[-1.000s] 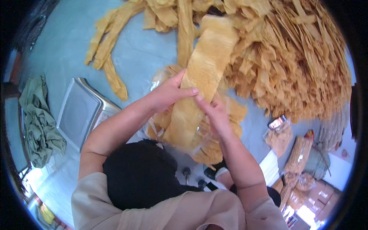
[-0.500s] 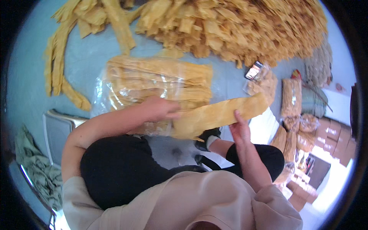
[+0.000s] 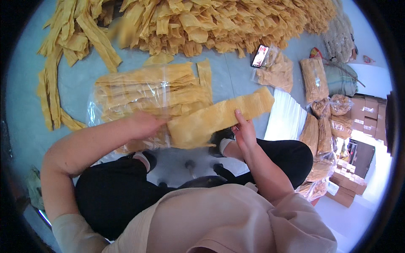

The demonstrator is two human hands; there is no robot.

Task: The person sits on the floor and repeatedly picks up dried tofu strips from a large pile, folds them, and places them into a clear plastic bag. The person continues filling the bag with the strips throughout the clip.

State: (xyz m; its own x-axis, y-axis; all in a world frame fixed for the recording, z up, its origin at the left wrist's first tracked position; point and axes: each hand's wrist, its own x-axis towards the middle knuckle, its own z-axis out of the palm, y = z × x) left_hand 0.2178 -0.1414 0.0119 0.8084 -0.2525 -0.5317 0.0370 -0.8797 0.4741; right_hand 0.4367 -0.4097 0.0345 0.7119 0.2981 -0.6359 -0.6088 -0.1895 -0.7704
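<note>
A long flat yellow strip (image 3: 219, 116), like dried bean curd skin, slants across in front of me, its right end raised. My right hand (image 3: 245, 133) is closed on its lower edge near that end, thumb on top. My left hand (image 3: 145, 125) reaches to the strip's left end; its fingertips are blurred, and whether they grip cannot be made out. Beneath and beyond lies a clear plastic bag (image 3: 96, 101) with several similar yellow strips (image 3: 139, 86) laid lengthwise inside, some sticking out at the right.
A large heap of yellow strips (image 3: 202, 27) spreads along the far side. Loose strips (image 3: 50, 97) lie at left. A phone (image 3: 259, 56) rests by a small bag of pieces (image 3: 278, 71). Filled bags (image 3: 314, 80) and cartons (image 3: 365, 111) stand at right.
The whole view has shifted, so the bag and heap appear further left. My right hand still holds the strip; my left hand stays by its left end.
</note>
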